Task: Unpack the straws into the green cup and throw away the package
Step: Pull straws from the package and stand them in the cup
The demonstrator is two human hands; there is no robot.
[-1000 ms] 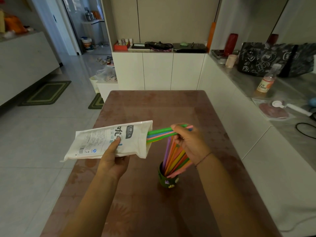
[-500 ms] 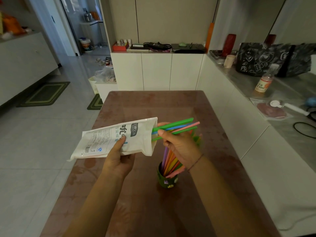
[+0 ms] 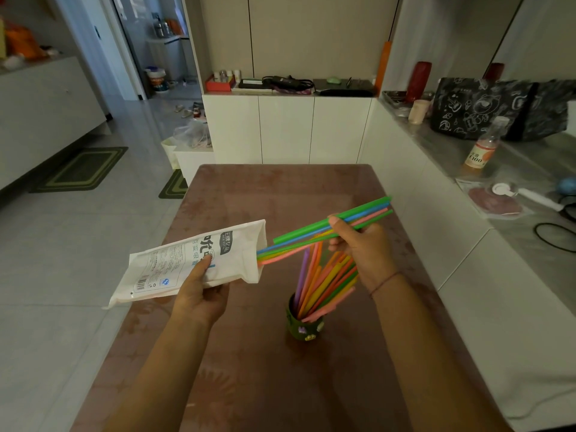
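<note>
Left hand (image 3: 199, 294) gripped the white package (image 3: 193, 263) from underneath, thumb on the printed face, bag held above the brown table (image 3: 280, 385), tilted, open mouth facing right and slightly up. Just right of the mouth, a small bunch of straws (image 3: 324, 230) lay almost fully drawn out, only the left tips at or just inside the opening; long axis ran left-low to right-high, nearly level. Right hand (image 3: 361, 254) pinched that bunch near its middle, fingers closed around it, so the right hand was the one carrying the straws and the left only steadied the bag. Below the bunch and a bit near, the green cup (image 3: 304, 325) stood upright on the table, already holding many straws (image 3: 324, 282) fanned out and leaning right, tops touching or close under the right hand. Judgement: next move needs the bunch pulled clear to the right, swung upright, lowered into the cup directly beneath; crowded cup might block entry or tip. Whether more straws stayed in the bag could not be told.
</note>
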